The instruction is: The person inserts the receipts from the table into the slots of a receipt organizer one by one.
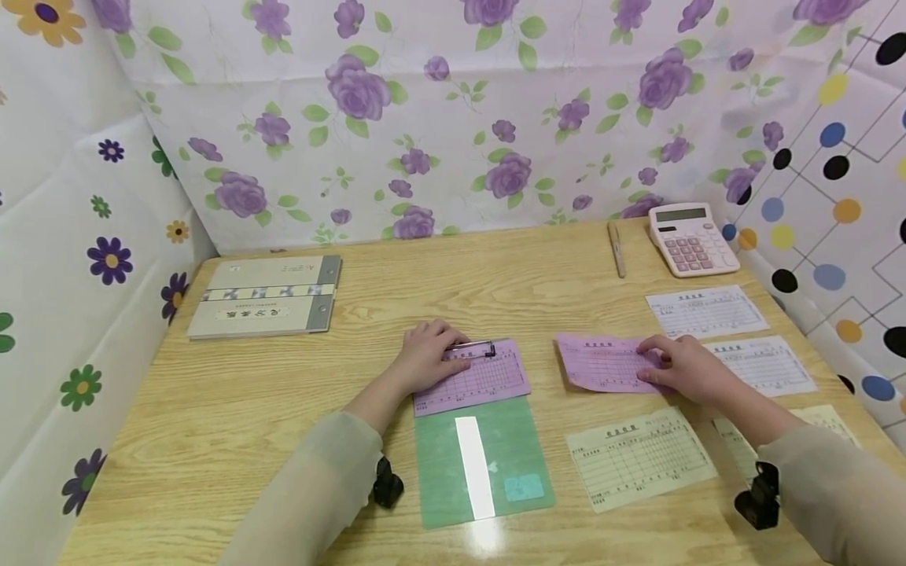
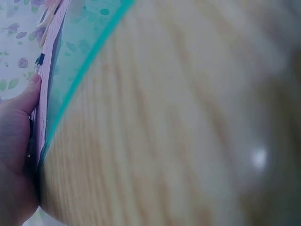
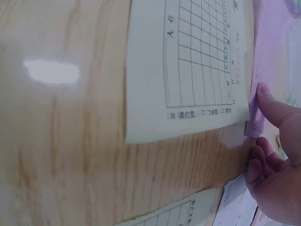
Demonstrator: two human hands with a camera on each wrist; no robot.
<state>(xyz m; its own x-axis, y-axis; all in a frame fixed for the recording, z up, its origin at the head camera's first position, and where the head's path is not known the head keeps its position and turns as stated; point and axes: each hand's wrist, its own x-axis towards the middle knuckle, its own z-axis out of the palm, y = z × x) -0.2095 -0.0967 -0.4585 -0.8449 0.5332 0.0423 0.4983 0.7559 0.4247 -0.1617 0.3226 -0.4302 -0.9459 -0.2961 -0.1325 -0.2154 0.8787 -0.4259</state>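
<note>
My left hand (image 1: 430, 355) rests over the top left of a green clipboard (image 1: 446, 464), across its metal clip (image 1: 476, 344), thumb lying on a pink form (image 1: 488, 373) there. The left wrist view shows that thumb along the clipboard (image 2: 63, 89) edge-on. To the right, my right hand (image 1: 683, 368) pinches the right edge of another pink form (image 1: 602, 363), whose left side lifts slightly. In the right wrist view, the thumb lies on that pink form (image 3: 263, 61), other fingers curled below. A yellow form (image 1: 640, 456) lies just in front.
White forms (image 1: 704, 310) and a second yellow form (image 1: 824, 420) lie at the right, partly under the right arm. Behind them are a pink calculator (image 1: 694, 240) and a pen (image 1: 616, 250). A grey-beige folder (image 1: 263, 297) lies at the back left. Patterned cloth surrounds the table.
</note>
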